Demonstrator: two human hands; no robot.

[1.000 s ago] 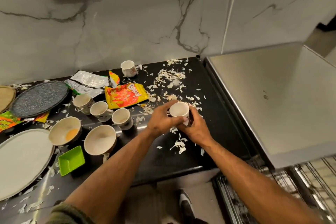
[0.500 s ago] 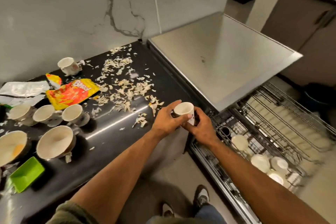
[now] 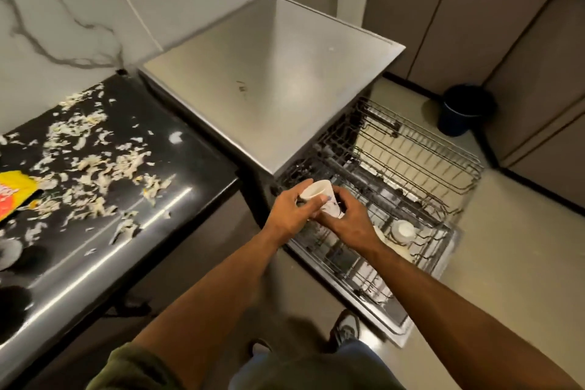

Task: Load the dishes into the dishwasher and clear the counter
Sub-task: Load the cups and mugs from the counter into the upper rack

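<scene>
A small white cup (image 3: 317, 191) with a dark pattern is held between both hands, tilted, above the near corner of the pulled-out dishwasher rack (image 3: 421, 174). My left hand (image 3: 292, 214) grips its rim side and my right hand (image 3: 348, 220) curls round its base. White cups (image 3: 402, 229) sit upside down in the lower rack (image 3: 438, 250) on the open dishwasher door. The steel dishwasher top (image 3: 272, 85) lies just behind my hands.
The black counter (image 3: 133, 209) at left is strewn with pale shreds (image 3: 91, 165), with a yellow-red snack packet (image 3: 14, 195) at its left edge. A dark bin (image 3: 462, 109) stands on the floor by grey cabinets (image 3: 474, 19). My shoe (image 3: 346, 326) is beside the door.
Both hands carried the cup rightward off the counter and over the dishwasher rack. The view swung right, so the bowls and cups on the counter left the frame.
</scene>
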